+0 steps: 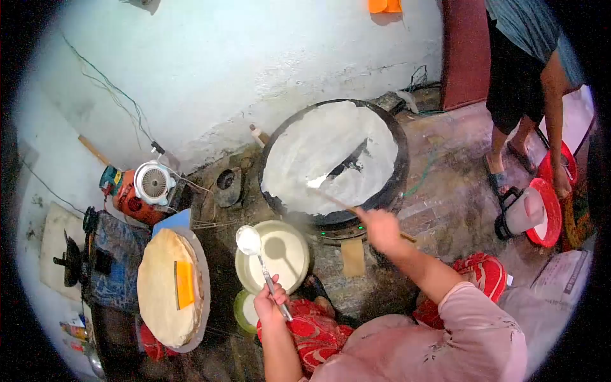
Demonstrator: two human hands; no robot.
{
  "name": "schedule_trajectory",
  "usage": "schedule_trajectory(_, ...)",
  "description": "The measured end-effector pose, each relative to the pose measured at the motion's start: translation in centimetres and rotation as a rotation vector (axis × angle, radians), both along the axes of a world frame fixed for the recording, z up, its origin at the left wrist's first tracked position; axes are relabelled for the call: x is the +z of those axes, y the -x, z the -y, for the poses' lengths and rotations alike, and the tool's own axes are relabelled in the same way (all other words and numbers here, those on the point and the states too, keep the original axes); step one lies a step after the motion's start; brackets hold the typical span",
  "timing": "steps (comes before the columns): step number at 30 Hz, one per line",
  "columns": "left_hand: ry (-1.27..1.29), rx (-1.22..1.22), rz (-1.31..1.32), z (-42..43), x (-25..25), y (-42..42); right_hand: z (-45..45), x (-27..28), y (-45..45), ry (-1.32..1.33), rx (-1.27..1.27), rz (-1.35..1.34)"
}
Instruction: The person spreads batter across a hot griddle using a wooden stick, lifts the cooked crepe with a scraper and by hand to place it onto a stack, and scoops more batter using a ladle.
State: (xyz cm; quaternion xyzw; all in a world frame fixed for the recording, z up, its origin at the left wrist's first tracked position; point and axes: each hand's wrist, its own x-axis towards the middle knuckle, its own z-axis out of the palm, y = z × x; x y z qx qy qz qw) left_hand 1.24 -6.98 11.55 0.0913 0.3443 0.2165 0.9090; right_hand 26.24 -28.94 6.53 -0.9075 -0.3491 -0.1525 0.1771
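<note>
My left hand (270, 300) is closed round the handle of a metal ladle (249, 240), whose batter-coated bowl hangs above a large bowl (240, 264) of white batter. My right hand (383, 230) grips a wooden batter spreader (340, 202) that reaches over a big round black griddle (400, 172). Its far end rests in or near the wet batter; its exact shape is hard to make out. A thin white batter layer (305, 146) covers most of the griddle, with a dark bare streak right of centre.
Left of the batter, a stack of thin flatbreads (156, 286) carries a yellow scraper (184, 285). A smaller green-rimmed bowl (242, 312) stands by my knee. A blower (153, 183) sits near the wall. At right, another person (522, 76) bends over red basins (552, 216) beside a pitcher (523, 211).
</note>
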Motion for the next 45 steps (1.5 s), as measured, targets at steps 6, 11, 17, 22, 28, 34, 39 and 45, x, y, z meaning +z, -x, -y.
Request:
schedule_trajectory(6, 0.022, -0.007, -0.027, -0.1, 0.4, 0.1, 1.9, -2.0, -4.3, 0.054, -0.228, -0.111)
schedule_trajectory(11, -0.030, -0.033, 0.021, -0.2, -0.2, 0.2, 2.3, -1.4, -1.1, -0.123, 0.003, -0.120)
schedule_trajectory(17, -0.059, -0.041, -0.039, -0.1, 0.1, 0.0, 5.8, -1.6, -7.7, -0.079, -0.321, -0.157)
schedule_trajectory(22, -0.031, -0.031, -0.017, 0.2, 0.2, -0.3, 5.3, -1.9, -5.9, -0.169, -0.196, -0.145)
schedule_trajectory(28, -0.045, -0.114, 0.020, -0.6, -0.7, -0.2, 6.9, 1.2, -6.2, -0.180, -0.458, -0.537)
schedule_trajectory(34, -0.035, -0.025, -0.033, 0.6, 0.5, -0.7, 9.0, -3.1, -12.2, -0.306, -0.376, -0.594)
schedule_trajectory(39, -0.019, -0.040, -0.050, 0.2, 0.6, -0.6, 9.0, -1.6, -10.5, -0.208, -0.227, -0.635)
schedule_trajectory(45, -0.039, -0.055, -0.005, 0.4, 0.5, -0.2, 8.1, -5.6, -9.9, -0.470, -0.228, -0.501)
